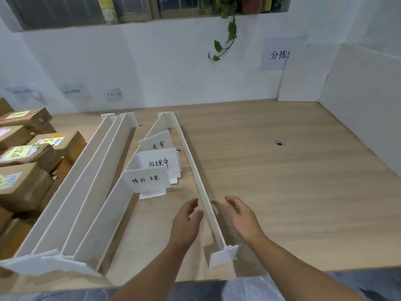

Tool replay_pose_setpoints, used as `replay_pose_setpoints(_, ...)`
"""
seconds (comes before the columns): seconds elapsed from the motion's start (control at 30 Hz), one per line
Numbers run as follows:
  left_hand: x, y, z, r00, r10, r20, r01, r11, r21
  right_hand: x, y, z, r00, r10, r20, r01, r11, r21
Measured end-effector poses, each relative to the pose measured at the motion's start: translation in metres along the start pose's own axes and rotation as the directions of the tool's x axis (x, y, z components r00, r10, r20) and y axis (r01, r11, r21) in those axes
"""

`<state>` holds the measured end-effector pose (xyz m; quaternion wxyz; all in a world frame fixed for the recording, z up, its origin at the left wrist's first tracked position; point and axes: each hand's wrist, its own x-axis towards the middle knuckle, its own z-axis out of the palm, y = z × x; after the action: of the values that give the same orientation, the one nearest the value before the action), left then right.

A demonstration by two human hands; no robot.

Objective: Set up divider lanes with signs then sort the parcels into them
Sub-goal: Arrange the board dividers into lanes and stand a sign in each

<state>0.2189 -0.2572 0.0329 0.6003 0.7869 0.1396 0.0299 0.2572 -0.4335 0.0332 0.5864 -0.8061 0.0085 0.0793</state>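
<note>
On the wooden table, left of centre: five white foam-board dividers, each a long thin strip standing on edge with small cross-feet at the ends. Three packed dividers stand close together. The fourth divider is just right of them, and the fifth divider is farthest right. Long axes all run from the near table edge toward the far wall. The fourth and fifth converge at the far end, almost meeting (a narrow V, open toward the person).

Inside that V are three white signs, upright on folded feet, facing the camera, handwritten in black: front sign, middle sign, back sign.

Parcels: brown cardboard, labelled, piled at the table's left end. At least six; the frame cuts the pile.

Left hand and right hand flank the fifth divider's near half, fingers loosely spread, holding nothing. Contact with the strip cannot be told.
</note>
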Motion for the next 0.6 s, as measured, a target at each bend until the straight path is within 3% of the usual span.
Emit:
replay_pose_setpoints(0.3, 0.133, 0.016, -0.08, 0.989, 0.13, -0.065, -0.122, 0.985, 0.122, 0.117, -0.049, 0.066, 0.993, -0.103, 0.062, 0.108, 0.99, -0.086)
replay_pose_setpoints(0.6, 0.314, 0.047, -0.158, 0.978, 0.211, 0.005, -0.208, 0.961, 0.18, 0.267, -0.115, 0.136, 0.991, -0.129, 0.036, 0.133, 0.974, -0.186)
